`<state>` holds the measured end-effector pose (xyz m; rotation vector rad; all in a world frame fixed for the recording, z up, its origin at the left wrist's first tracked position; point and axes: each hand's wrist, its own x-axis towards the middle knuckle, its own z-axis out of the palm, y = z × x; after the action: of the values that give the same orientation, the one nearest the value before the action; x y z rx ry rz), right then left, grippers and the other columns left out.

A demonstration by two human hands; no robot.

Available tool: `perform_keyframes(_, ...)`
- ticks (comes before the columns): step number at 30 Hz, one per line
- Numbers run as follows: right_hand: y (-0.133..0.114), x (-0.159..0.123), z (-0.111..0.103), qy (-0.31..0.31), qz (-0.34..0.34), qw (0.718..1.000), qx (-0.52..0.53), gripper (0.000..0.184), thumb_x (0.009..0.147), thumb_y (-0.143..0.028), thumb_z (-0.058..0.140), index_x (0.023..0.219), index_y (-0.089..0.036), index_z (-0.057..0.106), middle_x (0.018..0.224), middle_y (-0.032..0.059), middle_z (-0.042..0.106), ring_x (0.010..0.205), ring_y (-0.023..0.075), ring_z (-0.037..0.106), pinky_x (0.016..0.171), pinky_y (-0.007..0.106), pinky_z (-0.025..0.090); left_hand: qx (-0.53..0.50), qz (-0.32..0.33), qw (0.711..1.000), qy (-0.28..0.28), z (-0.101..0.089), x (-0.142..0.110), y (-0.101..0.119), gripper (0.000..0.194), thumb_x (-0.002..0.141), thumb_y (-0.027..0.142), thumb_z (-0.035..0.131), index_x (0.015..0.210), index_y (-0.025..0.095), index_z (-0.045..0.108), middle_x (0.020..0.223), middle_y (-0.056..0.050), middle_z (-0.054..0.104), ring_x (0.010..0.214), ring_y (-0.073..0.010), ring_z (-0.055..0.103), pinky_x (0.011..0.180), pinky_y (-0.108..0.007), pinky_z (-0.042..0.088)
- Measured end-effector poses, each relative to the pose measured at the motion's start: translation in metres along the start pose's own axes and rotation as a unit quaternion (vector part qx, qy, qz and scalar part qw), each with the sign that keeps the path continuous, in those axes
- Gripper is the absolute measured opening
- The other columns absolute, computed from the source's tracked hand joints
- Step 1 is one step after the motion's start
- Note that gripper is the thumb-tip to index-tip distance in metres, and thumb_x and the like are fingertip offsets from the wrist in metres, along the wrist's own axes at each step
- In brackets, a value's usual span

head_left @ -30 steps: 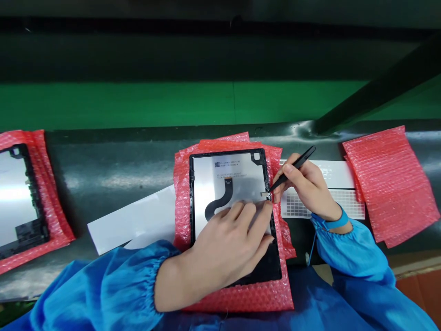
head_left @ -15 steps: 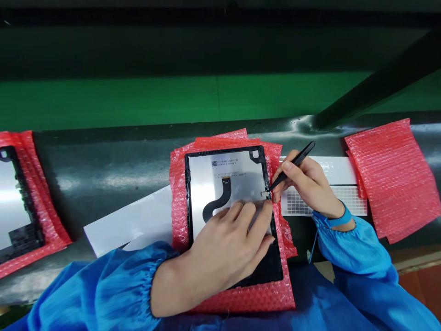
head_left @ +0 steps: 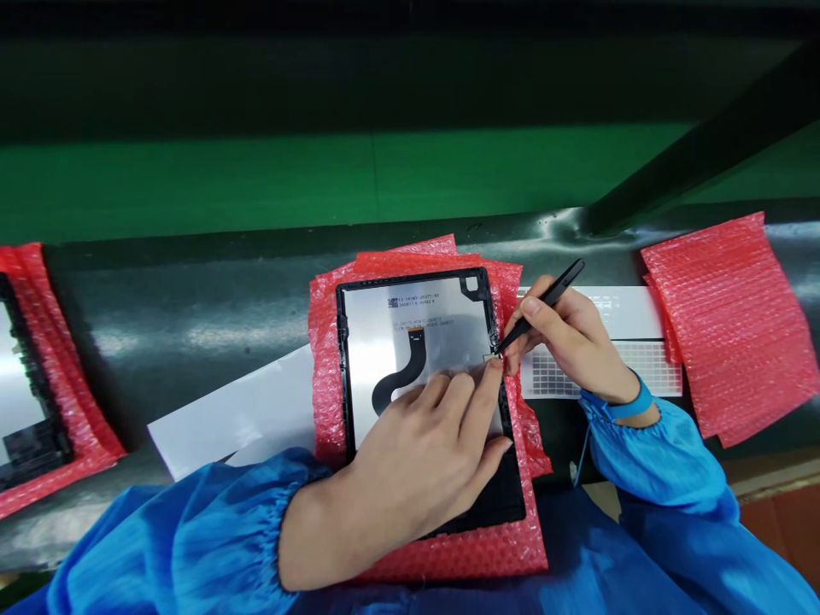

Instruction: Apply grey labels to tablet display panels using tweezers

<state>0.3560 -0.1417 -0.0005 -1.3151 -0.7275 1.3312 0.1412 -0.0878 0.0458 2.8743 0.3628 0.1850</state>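
A tablet screen assembly in a black frame lies back side up, with a silvery panel and a curved black ribbon cable. My left hand rests over its lower half, fingers stretched out. Its index fingertip touches the right edge by a small pale piece, which it partly covers. Black tweezers are pinched like a pen in my right hand, their tip on the frame's right edge beside that fingertip. Red bubble wrap lies under the assembly.
Another framed panel sits on red bubble wrap at the left. White sheets stick out from under the wrap. A sheet of small grid stickers lies to the right, near red bubble bags. A dark post slants behind.
My left index fingertip has moved slightly up, onto the small pale piece at the frame's edge. The tweezers stay at nearly the same spot. The view has shifted a little.
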Motion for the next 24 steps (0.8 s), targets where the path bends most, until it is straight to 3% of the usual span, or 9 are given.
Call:
perform_keyframes(10, 0.003, -0.001, 0.002, 0.015, 0.0, 1.0, 0.002, 0.039, 0.096, -0.057, 0.073, 0.086, -0.024, 0.054, 0.063, -0.003, 0.073, 0.049, 0.016, 0.073, 0.048, 0.025, 0.061, -0.012, -0.001, 1.0, 0.01, 0.005, -0.001, -0.002, 0.051, 0.102, 0.031, 0.054, 0.14, -0.004, 0.056, 0.105, -0.016, 0.075, 0.084, -0.026, 0.074, 0.063, -0.037, 0.063)
perform_keyframes(14, -0.008, -0.001, -0.001, 0.067, -0.055, 0.996, -0.026, 0.041, 0.093, -0.061, 0.074, 0.084, -0.026, 0.055, 0.061, -0.0045, 0.069, 0.046, 0.016, 0.071, 0.045, 0.026, 0.059, -0.013, -0.007, 1.0, 0.003, 0.006, -0.002, -0.003, 0.054, 0.1, 0.033, 0.059, 0.141, -0.002, 0.056, 0.107, -0.015, 0.074, 0.088, -0.0277, 0.075, 0.064, -0.039, 0.063)
perform_keyframes(19, -0.007, -0.02, -0.029, 0.134, -0.11, 0.983, -0.065, 0.037, 0.095, -0.058, 0.074, 0.086, -0.026, 0.059, 0.068, -0.0005, 0.075, 0.047, 0.0165, 0.071, 0.045, 0.028, 0.059, -0.011, -0.007, 1.0, 0.014, 0.007, -0.002, -0.004, 0.056, 0.099, 0.031, 0.062, 0.143, -0.002, 0.054, 0.108, -0.016, 0.073, 0.09, -0.0285, 0.074, 0.066, -0.039, 0.064)
perform_keyframes(24, 0.033, -0.046, -0.057, 0.168, -0.071, 0.977, -0.11, 0.029, 0.099, -0.05, 0.072, 0.092, -0.025, 0.059, 0.068, -0.0003, 0.076, 0.051, 0.018, 0.072, 0.048, 0.03, 0.06, -0.005, -0.024, 0.999, 0.021, 0.005, 0.0, -0.003, 0.059, 0.098, 0.033, 0.062, 0.142, -0.006, 0.053, 0.103, -0.015, 0.071, 0.082, -0.0253, 0.072, 0.058, -0.035, 0.061)
